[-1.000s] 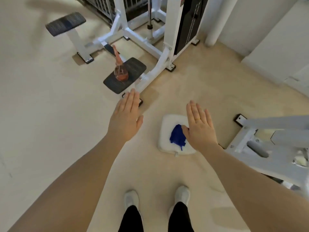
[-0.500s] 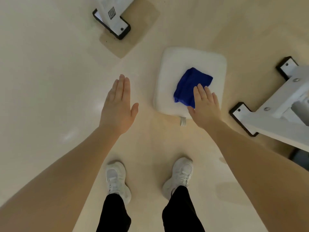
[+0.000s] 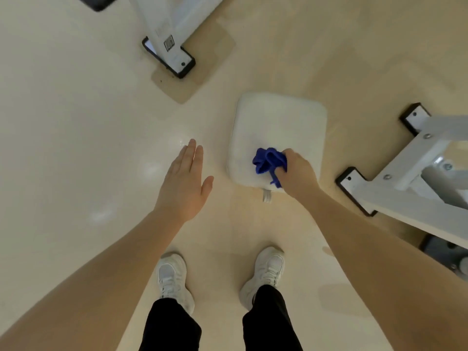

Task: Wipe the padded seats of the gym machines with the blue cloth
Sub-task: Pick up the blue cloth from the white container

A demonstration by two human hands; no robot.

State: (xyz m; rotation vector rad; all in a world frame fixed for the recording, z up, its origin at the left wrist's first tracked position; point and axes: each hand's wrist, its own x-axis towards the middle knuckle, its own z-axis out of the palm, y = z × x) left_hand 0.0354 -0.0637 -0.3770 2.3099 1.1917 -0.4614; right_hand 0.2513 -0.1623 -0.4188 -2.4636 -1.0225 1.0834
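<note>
Left hand [image 3: 183, 183]: flat and spread over the bare floor [image 3: 63, 122], fingers [image 3: 193, 154] straight, holding nothing, well left of the pad.
Machine foot [image 3: 172, 55]: white frame leg with a black end cap, standing on the floor beyond the left hand.
White pad [image 3: 278, 122]: square cushion lying flat on the floor, a small tab at its near edge.
Blue cloth [image 3: 268, 160]: bunched on the pad's near part, gathered in the right hand.
Right hand [image 3: 297, 173]: fingers curled round the cloth; the fingertips are hidden under the hand.
Handling: the cloth looks light, soft and limp, so a full-hand bunch should hold it best; a loose corner trails below the fist.
Second machine base [image 3: 410, 173]: grey-white frame, right of the pad, apart from it.
</note>
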